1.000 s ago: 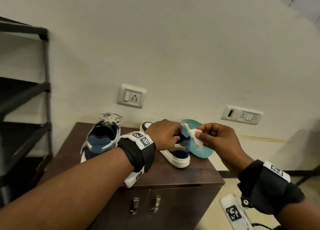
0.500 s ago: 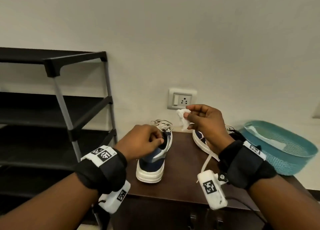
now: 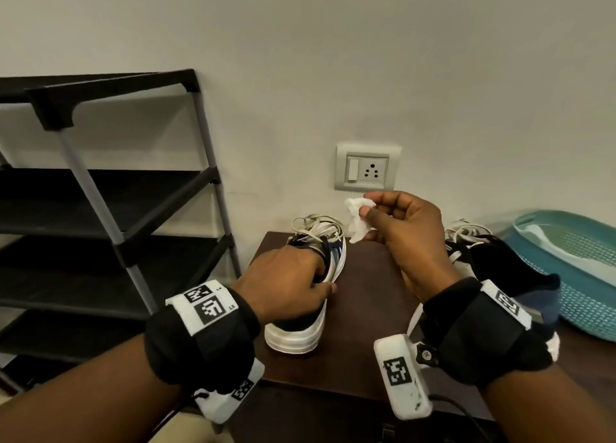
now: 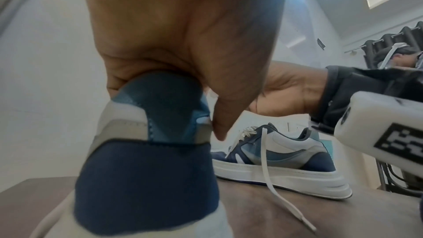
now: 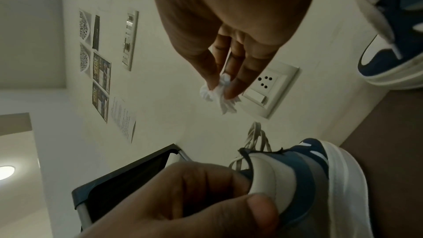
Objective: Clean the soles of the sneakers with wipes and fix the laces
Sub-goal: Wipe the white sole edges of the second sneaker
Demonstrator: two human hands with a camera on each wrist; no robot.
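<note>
Two hands: left hand (image 3: 286,286) grips sneaker (image 3: 300,326) heel, right hand (image 3: 406,239) pinches wipe (image 3: 358,219)

Black rack (image 3: 110,189) — teal basket (image 3: 573,276) — socket (image 3: 367,167)

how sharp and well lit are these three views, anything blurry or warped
Head view: evenly lit and sharp on the wipe and left sneaker, though the shoe rack bends with wide-angle distortion. Left wrist view: the left hand and sneaker heel are soft and close, the right sneaker clearer. Right wrist view: dim, yellowish, with the right hand blurred.
</note>
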